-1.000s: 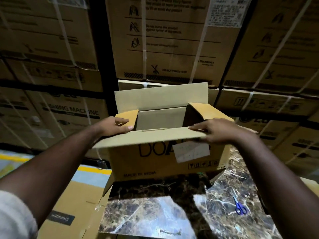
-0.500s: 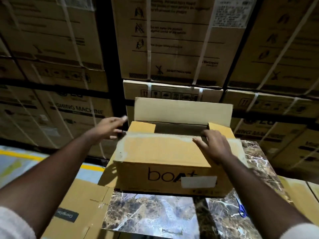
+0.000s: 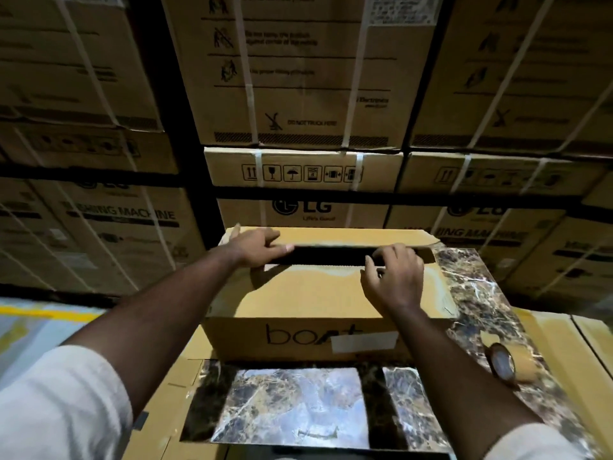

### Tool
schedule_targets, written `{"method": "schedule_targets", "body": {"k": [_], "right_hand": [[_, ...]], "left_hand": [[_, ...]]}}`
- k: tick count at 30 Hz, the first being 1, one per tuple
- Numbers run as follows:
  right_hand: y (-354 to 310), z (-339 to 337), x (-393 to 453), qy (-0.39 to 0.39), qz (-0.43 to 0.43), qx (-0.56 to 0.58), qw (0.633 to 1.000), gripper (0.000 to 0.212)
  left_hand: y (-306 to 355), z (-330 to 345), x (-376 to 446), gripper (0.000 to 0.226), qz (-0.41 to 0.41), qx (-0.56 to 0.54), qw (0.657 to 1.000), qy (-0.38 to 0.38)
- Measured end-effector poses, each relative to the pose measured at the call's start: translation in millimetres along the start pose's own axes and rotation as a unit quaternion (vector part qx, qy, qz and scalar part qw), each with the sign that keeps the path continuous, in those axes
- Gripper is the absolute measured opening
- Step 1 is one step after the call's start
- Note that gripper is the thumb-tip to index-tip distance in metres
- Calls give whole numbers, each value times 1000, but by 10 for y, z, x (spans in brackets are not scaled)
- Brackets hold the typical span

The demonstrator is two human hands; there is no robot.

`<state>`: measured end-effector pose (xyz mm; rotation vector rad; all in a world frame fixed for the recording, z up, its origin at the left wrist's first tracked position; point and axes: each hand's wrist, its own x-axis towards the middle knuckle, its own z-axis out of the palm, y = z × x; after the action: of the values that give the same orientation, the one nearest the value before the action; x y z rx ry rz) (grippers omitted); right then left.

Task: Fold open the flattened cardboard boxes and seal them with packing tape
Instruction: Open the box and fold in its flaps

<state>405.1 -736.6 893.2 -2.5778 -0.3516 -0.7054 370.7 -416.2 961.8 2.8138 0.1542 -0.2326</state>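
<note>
A cardboard box printed with the word "boat" sits on a marble-patterned desk, in front of tall stacks of strapped warehouse cartons. The person's left hand lies on the far flap, fingers curled over its near edge and drawing it toward the middle. The right hand rests on the near flap, holding it flat, fingers bent at its far edge where a dark gap remains between the two flaps. This hold seems meant to bring both flaps level so their edges meet for taping. A roll of packing tape stands on its edge on the desk near the right forearm, within easy reach for the sealing step. More flattened cardboard lies under and to the left of the desk. Compared with half a second earlier, the far flap that stood upright is folded down almost flat, the left hand has moved from the box's side onto that flap, and the tape roll has come into view as the camera tilted down
</note>
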Motion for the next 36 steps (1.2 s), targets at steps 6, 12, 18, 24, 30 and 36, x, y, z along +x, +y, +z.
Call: {"method": "schedule_targets", "body": {"k": [6, 12, 18, 24, 30, 36], "right_hand": [[108, 144, -4, -70, 125, 6, 990, 30], [336, 57, 197, -131, 221, -96, 962, 72], [447, -35, -67, -176, 244, -88, 950, 95], [465, -79, -42, -195, 230, -77, 950, 90], [685, -363, 19, -296, 161, -86, 937, 84], [972, -452, -211, -276, 106, 10, 955, 69]], "left_hand": [[-345, 731, -292, 74, -95, 28, 991, 92], [-479, 692, -237, 88, -229, -66, 961, 142], [-524, 713, -90, 91, -235, -59, 957, 162], [34, 898, -68, 82, -177, 72, 969, 155], [1446, 1337, 133, 80, 50, 13, 992, 111], [2095, 1515, 314, 75, 98, 22, 991, 92]]}}
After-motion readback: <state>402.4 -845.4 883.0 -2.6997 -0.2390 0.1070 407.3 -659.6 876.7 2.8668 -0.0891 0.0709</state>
